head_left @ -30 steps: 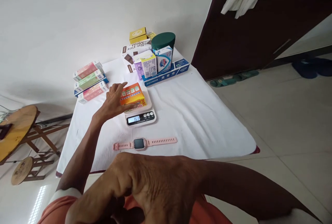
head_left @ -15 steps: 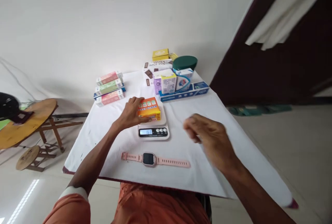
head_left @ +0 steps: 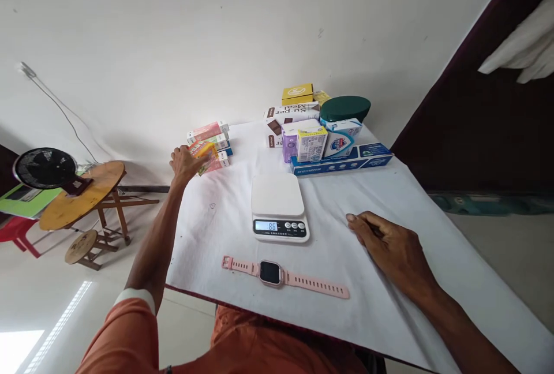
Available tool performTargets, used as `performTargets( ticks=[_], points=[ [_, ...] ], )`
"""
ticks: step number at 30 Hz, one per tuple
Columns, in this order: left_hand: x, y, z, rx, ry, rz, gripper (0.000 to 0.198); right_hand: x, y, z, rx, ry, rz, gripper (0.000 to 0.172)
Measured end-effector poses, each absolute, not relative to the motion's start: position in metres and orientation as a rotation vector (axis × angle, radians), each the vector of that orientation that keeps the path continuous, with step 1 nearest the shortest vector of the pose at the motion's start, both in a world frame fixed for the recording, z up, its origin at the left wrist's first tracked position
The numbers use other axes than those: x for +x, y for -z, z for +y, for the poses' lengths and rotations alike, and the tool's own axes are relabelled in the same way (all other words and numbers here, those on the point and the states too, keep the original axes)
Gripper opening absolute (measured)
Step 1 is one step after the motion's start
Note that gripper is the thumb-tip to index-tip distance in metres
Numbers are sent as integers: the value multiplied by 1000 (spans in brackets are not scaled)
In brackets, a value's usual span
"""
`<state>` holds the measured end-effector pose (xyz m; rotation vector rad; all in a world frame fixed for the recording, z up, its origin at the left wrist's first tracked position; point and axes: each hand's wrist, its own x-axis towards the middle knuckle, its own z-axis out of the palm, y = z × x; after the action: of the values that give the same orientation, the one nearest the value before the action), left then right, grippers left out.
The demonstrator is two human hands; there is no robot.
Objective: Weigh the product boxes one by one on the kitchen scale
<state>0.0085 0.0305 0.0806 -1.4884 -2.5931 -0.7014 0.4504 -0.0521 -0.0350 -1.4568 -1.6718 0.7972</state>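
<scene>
My left hand [head_left: 185, 164] is closed around an orange and yellow box [head_left: 212, 151] at the far left of the table. The box is over a group of slim pink and green cartons [head_left: 209, 130] and partly hides them; I cannot tell whether it rests on them. My right hand [head_left: 396, 253] is at the table's right side, fingers curled in, with nothing seen in it. Between my hands stands a white kitchen scale [head_left: 277, 195] with a bare platform and a lit display that seems to read 86. In front of it lies a pink-strapped smartwatch [head_left: 270, 273].
At the back right are a chocolate-pictured carton [head_left: 273, 126], a purple pack [head_left: 289, 144], a white and blue soap box [head_left: 341, 142], a long blue box [head_left: 344, 159], a yellow box [head_left: 297, 94] and a dark green oval container [head_left: 345, 108]. A fan [head_left: 45, 167] stands off to the left.
My left hand has lifted the orange and yellow box off the scale and carried it left to the cartons. The display changed from 163. My view has shifted left.
</scene>
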Motion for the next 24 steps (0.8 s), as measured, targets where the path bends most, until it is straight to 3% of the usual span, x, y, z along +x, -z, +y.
performTargets(
  ticks=[10,24],
  points=[
    [-14,-64,62,-1906,519,-2471,81,454,39,-53,-1443,-735,-1707,51],
    [-25,-73,65,-2037,170,-2318,78,452,36,-53,-1400,-677,-1736,49]
  ],
)
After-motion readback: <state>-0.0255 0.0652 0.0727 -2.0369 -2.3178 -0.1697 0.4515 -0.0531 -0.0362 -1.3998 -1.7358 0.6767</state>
